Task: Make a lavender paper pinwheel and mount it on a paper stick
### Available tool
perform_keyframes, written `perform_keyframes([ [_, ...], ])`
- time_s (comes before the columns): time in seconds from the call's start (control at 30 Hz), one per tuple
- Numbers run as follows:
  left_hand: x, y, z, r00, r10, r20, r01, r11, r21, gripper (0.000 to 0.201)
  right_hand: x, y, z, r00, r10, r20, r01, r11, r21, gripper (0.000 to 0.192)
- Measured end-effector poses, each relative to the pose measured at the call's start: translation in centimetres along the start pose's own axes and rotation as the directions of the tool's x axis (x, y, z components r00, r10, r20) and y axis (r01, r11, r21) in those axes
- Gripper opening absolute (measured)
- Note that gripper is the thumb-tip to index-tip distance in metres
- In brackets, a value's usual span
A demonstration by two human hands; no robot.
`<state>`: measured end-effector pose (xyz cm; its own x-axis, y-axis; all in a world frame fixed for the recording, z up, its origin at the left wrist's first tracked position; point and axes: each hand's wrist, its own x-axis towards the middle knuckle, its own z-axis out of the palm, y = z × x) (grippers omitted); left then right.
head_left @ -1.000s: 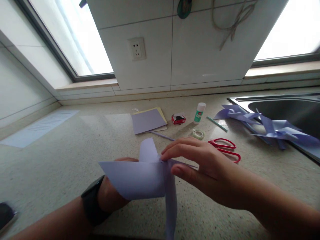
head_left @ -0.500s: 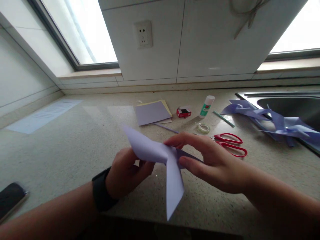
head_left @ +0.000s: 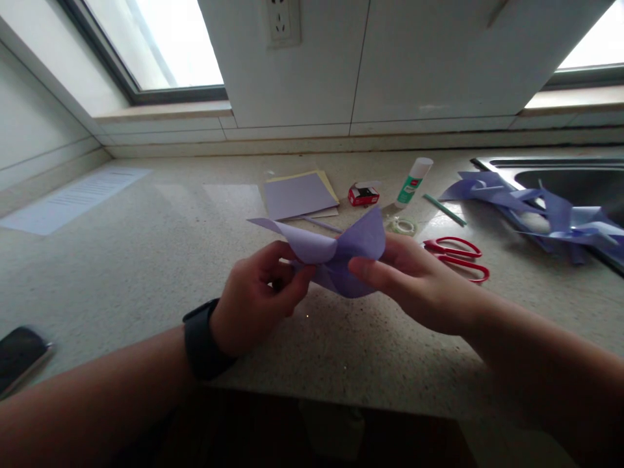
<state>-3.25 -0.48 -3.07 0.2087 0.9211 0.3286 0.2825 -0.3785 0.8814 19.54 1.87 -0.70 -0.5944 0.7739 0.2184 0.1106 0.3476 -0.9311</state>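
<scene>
A purple paper pinwheel (head_left: 358, 240), with curled blades, is held between my two hands above the counter's front part. My left hand (head_left: 266, 286), a dark watch on its wrist, pinches the left side of the paper between thumb and fingers. From the right, my right hand (head_left: 414, 276) grips the other side, thumb in front and fingers mostly hidden behind the paper. Just beyond the right hand lie red-handled scissors (head_left: 461, 266), their blades hidden by the hand, and a roll of clear tape (head_left: 402, 225).
Behind the hands are a stack of purple and yellow paper (head_left: 295, 195), a small red box (head_left: 363, 194), a glue stick (head_left: 413, 183) and a green stick (head_left: 444, 210). Purple pinwheels (head_left: 556, 214) lie by the sink (head_left: 575, 172). A printed sheet (head_left: 73, 198) and a black phone-like object (head_left: 22, 354) are left.
The pinwheel has been turned and tilted in my hands: the blade that hung down towards me is gone from there, and one now stands up at the right. The camera has tipped downward.
</scene>
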Motion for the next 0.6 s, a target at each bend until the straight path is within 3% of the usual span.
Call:
perform_keyframes([
  [0.2,0.05,-0.15,0.05,1.000,0.005,-0.009,-0.004,1.000,0.014,0.011,-0.20,-0.08,0.15,0.999,0.042,-0.009,-0.042,0.998,0.039,0.031],
  [0.6,-0.32,-0.68,0.17,0.998,0.040,-0.043,-0.039,0.999,0.005,0.010,-0.70,-0.77,0.90,0.995,-0.026,-0.097,0.037,0.994,0.104,0.012],
])
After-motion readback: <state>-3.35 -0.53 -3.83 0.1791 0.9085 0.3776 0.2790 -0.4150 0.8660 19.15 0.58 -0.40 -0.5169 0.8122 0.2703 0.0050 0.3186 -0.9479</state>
